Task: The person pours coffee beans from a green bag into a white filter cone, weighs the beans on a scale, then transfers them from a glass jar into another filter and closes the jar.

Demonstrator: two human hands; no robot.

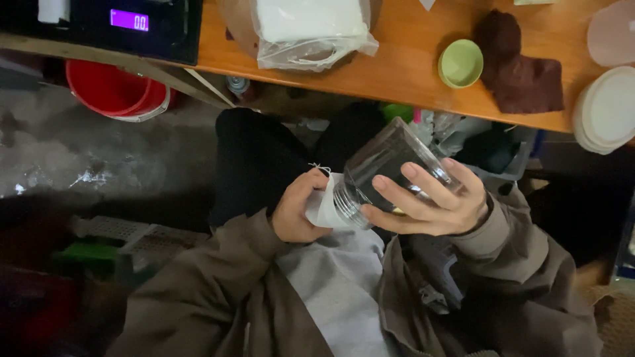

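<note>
Clearly, we see the right hand (433,201) wrapped around a clear square jar (390,168) held over the lap, mouth toward the left hand (297,208), which pinches a white cloth (324,205) at the rim. We judge wiping underway; next, working the cloth inside.
</note>
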